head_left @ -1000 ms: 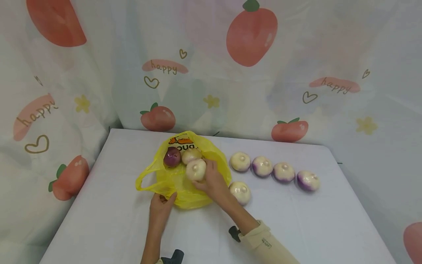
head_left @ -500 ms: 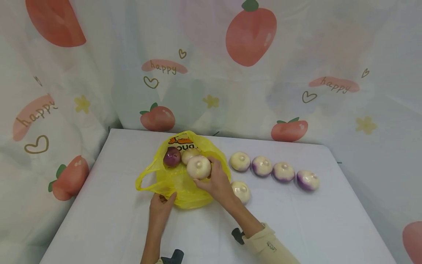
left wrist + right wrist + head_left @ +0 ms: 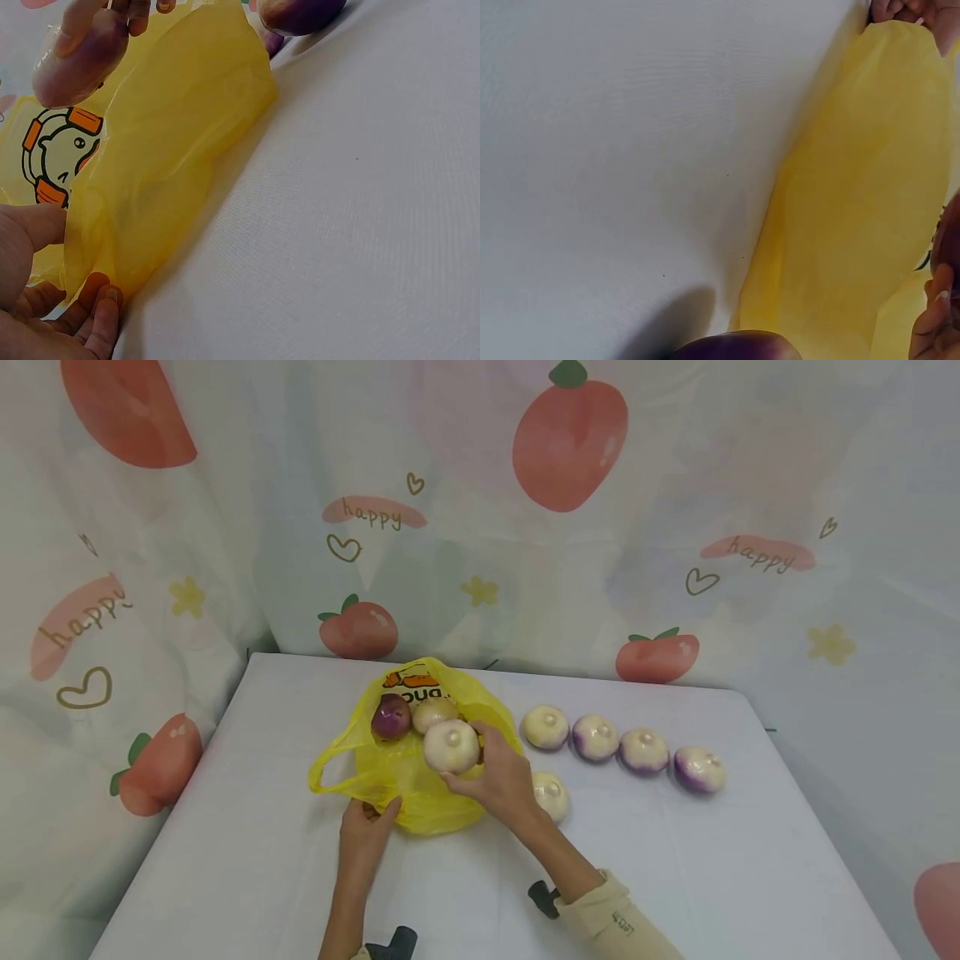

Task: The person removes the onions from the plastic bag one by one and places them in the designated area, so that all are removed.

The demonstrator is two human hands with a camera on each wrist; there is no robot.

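On the near side of the white table (image 3: 225, 868), left of centre, a yellow plastic bag (image 3: 390, 777) lies with its mouth open and one handle loop extended to the left. The left hand (image 3: 366, 835) pinches the near rim of the bag between thumb and fingers. The right hand (image 3: 501, 779) grips a pale onion (image 3: 452, 746) from its right side, thumb on the near side and fingers on the far side. This onion is located over the bag opening; from where I stand, I cannot tell whether it touches the onions behind it.

Inside the bag, toward the far side, a dark purple onion (image 3: 392, 717) is positioned at left, with a yellowish onion (image 3: 433, 713) just beside it at right. Right of the bag, a row of four onions (image 3: 596, 737) runs rightward and slightly nearer. A single onion (image 3: 552, 797) sits nearer than the row, partly hidden by the right hand. A fruit-printed curtain (image 3: 480, 552) hangs behind the table.
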